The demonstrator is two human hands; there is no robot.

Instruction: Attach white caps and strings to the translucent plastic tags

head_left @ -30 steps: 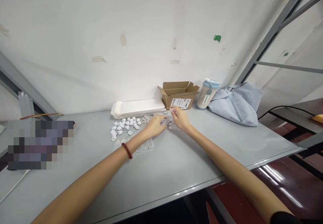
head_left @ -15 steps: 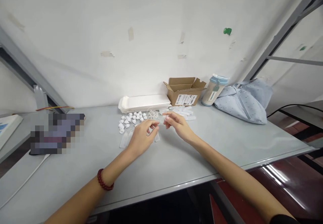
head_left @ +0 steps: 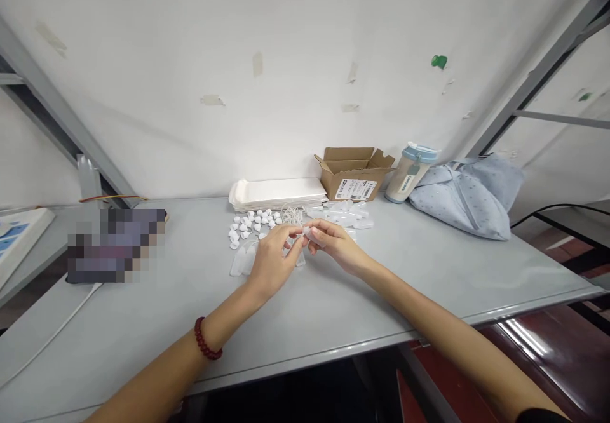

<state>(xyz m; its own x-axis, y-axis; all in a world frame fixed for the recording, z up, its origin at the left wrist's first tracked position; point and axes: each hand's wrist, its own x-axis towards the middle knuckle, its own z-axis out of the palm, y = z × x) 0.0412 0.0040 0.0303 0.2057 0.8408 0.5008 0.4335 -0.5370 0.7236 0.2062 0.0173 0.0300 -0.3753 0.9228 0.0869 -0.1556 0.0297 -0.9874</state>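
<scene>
My left hand (head_left: 272,259) and my right hand (head_left: 331,244) meet above the grey table (head_left: 333,308), fingertips pinched together on a small clear plastic piece (head_left: 305,235). A red bead bracelet (head_left: 204,340) sits on my left wrist. Just beyond the hands lie several small white caps (head_left: 250,225), a tangle of thin white string (head_left: 291,214) and several clear plastic tubes (head_left: 347,214). More clear tubes (head_left: 241,261) lie left of my left hand.
A stack of white trays (head_left: 279,193) lies against the wall. An open cardboard box (head_left: 353,172), a pale blue-lidded cup (head_left: 408,173) and a light blue cloth bundle (head_left: 464,197) stand at the back right. A blurred dark object (head_left: 114,245) and a white cable (head_left: 52,337) lie left.
Both hands drew back from the pile near the box toward me and came together, pinching a small clear piece. The view shifted slightly to the left.
</scene>
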